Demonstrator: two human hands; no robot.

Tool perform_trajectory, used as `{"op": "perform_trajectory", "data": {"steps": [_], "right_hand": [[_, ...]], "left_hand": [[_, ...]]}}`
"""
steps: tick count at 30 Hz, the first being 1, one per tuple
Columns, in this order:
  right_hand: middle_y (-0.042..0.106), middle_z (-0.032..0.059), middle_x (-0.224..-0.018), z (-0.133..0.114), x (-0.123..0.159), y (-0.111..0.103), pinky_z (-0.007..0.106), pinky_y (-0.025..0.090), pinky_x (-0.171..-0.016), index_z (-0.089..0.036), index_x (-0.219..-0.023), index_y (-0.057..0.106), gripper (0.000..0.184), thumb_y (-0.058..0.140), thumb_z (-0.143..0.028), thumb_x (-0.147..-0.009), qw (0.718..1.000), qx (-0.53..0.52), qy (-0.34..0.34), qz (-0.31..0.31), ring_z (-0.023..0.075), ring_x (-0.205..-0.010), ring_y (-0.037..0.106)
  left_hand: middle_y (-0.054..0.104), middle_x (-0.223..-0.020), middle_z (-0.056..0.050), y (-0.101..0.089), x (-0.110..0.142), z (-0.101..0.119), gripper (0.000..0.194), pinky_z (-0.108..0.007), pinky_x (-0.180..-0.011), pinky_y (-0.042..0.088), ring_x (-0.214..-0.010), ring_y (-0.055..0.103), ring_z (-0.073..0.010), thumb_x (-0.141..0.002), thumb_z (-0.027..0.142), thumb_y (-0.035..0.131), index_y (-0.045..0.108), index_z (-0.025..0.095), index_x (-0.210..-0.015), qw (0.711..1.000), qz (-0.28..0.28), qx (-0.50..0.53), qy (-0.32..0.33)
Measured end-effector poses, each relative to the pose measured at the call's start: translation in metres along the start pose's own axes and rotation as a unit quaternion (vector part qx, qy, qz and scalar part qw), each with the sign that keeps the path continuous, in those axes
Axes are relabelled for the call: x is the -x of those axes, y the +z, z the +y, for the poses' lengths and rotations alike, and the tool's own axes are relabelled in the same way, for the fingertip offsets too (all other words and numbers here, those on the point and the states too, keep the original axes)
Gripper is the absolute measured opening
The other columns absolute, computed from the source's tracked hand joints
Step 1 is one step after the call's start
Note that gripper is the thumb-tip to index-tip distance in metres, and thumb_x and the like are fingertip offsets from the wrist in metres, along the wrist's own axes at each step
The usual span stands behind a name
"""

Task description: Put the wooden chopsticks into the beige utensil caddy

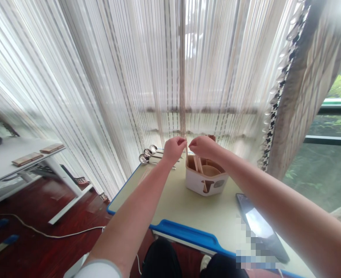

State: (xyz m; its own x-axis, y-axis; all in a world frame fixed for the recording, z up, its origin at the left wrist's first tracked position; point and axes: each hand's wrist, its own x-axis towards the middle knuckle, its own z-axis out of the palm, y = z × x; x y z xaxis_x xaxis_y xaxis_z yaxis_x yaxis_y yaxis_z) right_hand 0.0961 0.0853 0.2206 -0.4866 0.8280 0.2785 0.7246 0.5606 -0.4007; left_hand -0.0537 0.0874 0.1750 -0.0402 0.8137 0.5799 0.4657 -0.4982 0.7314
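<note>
A white utensil holder [194, 180] with a brown inside stands on the small table, several chopsticks [198, 163] upright in it. Above its left rim, my left hand [174, 149] is closed in a pinch on a thin pale chopstick [186, 150], which points down toward the holder. Over the holder, my right hand [204, 147] is closed, its fingertips close to the same stick; what they hold, if anything, is hidden. Left of my left hand lie three shiny metal ladles [144, 158]. Some thin sticks [143, 176] lie on the tabletop, partly behind my left forearm.
The table [170, 204] is cream with a blue edge. A dark tablet [261, 226] lies at its right, below my right forearm. Sheer curtains [147, 69] hang behind. At left, a white desk [2, 162] bears two flat packages [27, 158]; a white cable [57, 236] crosses the floor.
</note>
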Motion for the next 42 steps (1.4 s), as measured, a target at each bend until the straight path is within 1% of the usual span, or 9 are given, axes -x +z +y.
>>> {"op": "perform_trajectory", "data": {"steps": [3,7,13,17,20,26,31,37,42], "right_hand": [[0.066,0.0085,-0.072,0.001,0.011,0.007,0.026,0.043,-0.06,-0.016,-0.08,0.07,0.026,0.052,-0.035,-0.079,0.999,-0.002,0.042,-0.001,0.0166,-0.066,0.058],[0.066,0.0079,-0.088,-0.001,0.024,0.014,0.026,0.043,-0.065,-0.017,-0.094,0.066,0.032,0.043,-0.037,-0.084,0.997,-0.047,0.034,0.044,0.0165,-0.078,0.058],[0.062,0.0073,-0.103,-0.031,0.047,0.017,0.039,0.038,-0.087,-0.019,-0.106,0.06,0.029,0.04,-0.03,-0.086,0.981,-0.009,-0.091,0.171,0.0241,-0.105,0.048],[0.06,0.0078,-0.106,-0.053,0.07,0.029,0.039,0.038,-0.088,-0.02,-0.109,0.057,0.029,0.038,-0.022,-0.086,0.964,-0.035,-0.176,0.198,0.0233,-0.104,0.048],[0.058,0.0083,-0.107,-0.062,0.078,0.055,0.035,0.04,-0.086,-0.021,-0.108,0.056,0.029,0.039,-0.021,-0.085,0.968,-0.059,-0.186,0.157,0.0217,-0.101,0.05],[0.058,0.0064,-0.106,-0.071,0.073,0.155,0.03,0.042,-0.081,-0.021,-0.098,0.061,0.024,0.043,-0.022,-0.083,0.986,-0.106,-0.125,0.02,0.0166,-0.09,0.055],[0.056,0.0126,-0.111,-0.061,0.073,0.223,0.034,0.037,-0.09,-0.015,-0.101,0.062,0.027,0.042,-0.021,-0.083,0.997,-0.066,-0.046,0.021,0.0196,-0.099,0.053],[0.059,0.0096,-0.104,-0.046,0.07,0.237,0.032,0.036,-0.091,-0.017,-0.1,0.063,0.029,0.043,-0.02,-0.08,0.999,-0.037,-0.028,0.023,0.0194,-0.098,0.053],[0.059,0.0077,-0.098,-0.04,0.066,0.239,0.03,0.041,-0.084,-0.016,-0.1,0.061,0.029,0.041,-0.021,-0.079,0.996,-0.085,-0.01,0.039,0.0178,-0.088,0.055]], "left_hand": [[0.065,-0.073,-0.005,0.008,0.011,-0.016,0.024,-0.027,-0.061,0.047,-0.065,0.058,-0.014,-0.073,0.036,0.057,0.065,0.015,-0.08,0.998,-0.039,-0.031,-0.025],[0.066,-0.075,-0.005,0.01,0.02,-0.021,0.029,-0.027,-0.062,0.045,-0.068,0.058,-0.0148,-0.074,0.04,0.054,0.065,0.014,-0.081,0.997,-0.05,-0.048,-0.033],[0.066,-0.078,-0.005,0.009,0.024,-0.019,0.027,-0.027,-0.065,0.044,-0.072,0.058,-0.0162,-0.078,0.033,0.048,0.066,0.015,-0.083,0.996,-0.051,-0.061,-0.031],[0.064,-0.098,-0.009,-0.011,0.051,-0.033,0.031,-0.03,-0.077,0.045,-0.086,0.059,-0.0181,-0.08,0.03,0.046,0.059,0.016,-0.104,0.994,0.019,-0.093,-0.048],[0.061,-0.106,-0.011,-0.04,0.09,-0.053,0.031,-0.033,-0.091,0.038,-0.102,0.053,-0.0206,-0.08,0.025,0.045,0.058,0.015,-0.106,0.964,0.084,-0.241,-0.078],[0.059,-0.106,-0.015,-0.099,0.171,-0.084,0.035,-0.038,-0.091,0.036,-0.104,0.049,-0.0265,-0.078,0.031,0.049,0.059,0.014,-0.106,0.868,0.067,-0.442,-0.216],[0.062,-0.099,-0.01,-0.121,0.204,-0.099,0.03,-0.035,-0.088,0.037,-0.097,0.052,-0.0233,-0.078,0.036,0.048,0.065,0.019,-0.097,0.869,0.024,-0.428,-0.247],[0.062,-0.098,-0.007,-0.119,0.213,-0.111,0.026,-0.036,-0.086,0.035,-0.095,0.05,-0.0224,-0.08,0.034,0.047,0.066,0.022,-0.094,0.881,0.083,-0.413,-0.217],[0.062,-0.097,-0.006,-0.12,0.214,-0.112,0.026,-0.036,-0.084,0.035,-0.094,0.05,-0.0221,-0.083,0.033,0.043,0.066,0.022,-0.09,0.89,0.082,-0.396,-0.211]]}}
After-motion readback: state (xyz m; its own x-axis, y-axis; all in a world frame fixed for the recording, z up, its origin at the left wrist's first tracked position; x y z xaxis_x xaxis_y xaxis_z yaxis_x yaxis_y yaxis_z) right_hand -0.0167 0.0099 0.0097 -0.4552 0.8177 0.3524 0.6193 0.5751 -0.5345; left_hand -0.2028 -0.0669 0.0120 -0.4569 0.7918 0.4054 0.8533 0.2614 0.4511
